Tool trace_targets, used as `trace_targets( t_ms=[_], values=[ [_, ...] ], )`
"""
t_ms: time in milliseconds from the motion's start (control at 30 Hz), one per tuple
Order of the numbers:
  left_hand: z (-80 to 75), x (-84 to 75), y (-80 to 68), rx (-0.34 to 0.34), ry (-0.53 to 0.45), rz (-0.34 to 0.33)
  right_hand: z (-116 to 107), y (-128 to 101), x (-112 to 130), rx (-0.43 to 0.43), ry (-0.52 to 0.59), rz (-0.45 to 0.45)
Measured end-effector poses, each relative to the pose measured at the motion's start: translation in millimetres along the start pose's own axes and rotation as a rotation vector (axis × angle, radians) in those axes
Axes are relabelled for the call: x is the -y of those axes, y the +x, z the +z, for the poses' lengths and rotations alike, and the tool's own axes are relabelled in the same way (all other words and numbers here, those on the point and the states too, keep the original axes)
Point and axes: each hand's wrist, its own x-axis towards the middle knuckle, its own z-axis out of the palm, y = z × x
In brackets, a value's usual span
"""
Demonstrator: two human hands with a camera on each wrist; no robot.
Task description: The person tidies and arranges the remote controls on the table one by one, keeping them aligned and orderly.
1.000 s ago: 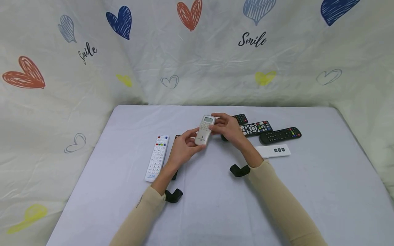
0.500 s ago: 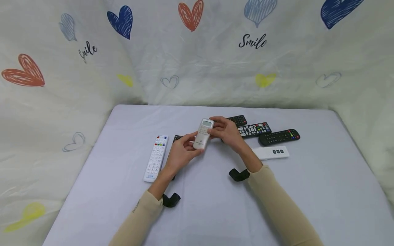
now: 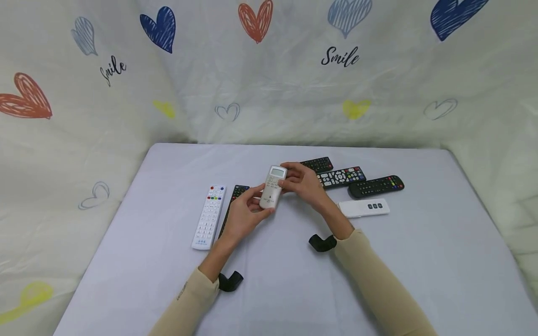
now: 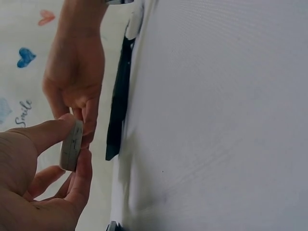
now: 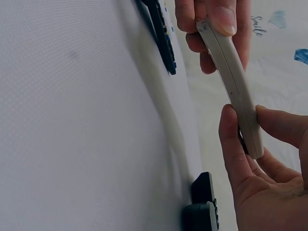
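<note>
Two hands hold one small white remote (image 3: 273, 186) in the air just above the middle of the table (image 3: 420, 261). The left hand (image 3: 244, 212) pinches its lower end between thumb and fingers, and the right hand (image 3: 303, 183) grips its upper end, just below the little screen; the right wrist view shows the remote edge-on, clamped between thumb and fingertips (image 5: 226, 125). Left of centre in the head view, a long white remote (image 3: 209, 216) and a black remote (image 3: 236, 196) lie side by side, the black one partly hidden behind the left hand. Right of centre, three black remotes (image 3: 376, 185) lie in a loose row, with a flat white remote (image 3: 364, 207) in front of them. Judging by this layout, the sorting looks part done: two remotes appear set out neatly on the left, one is in hand, and four seem to wait on the right. A heart-printed cloth (image 3: 294, 84) fills the upper part of the frame.
</note>
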Motion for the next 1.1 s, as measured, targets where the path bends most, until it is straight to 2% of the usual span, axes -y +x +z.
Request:
trace_targets(
  t_ms=[433, 800, 1100],
  values=[
    [1.8, -2.8, -11.5, -0.048, 0.080, 0.009, 7.1, -1.7, -1.8, 0.014, -0.016, -0.007],
    [6.5, 3.4, -19.3, -0.061, 0.091, 0.006, 12.6, -7.0, -0.9, 0.035, -0.029, 0.035],
    [9.5, 5.2, -26.8, -0.083, 0.103, 0.050, 15.7, -7.9, -3.1, 0.035, -0.060, 0.037]
  ],
)
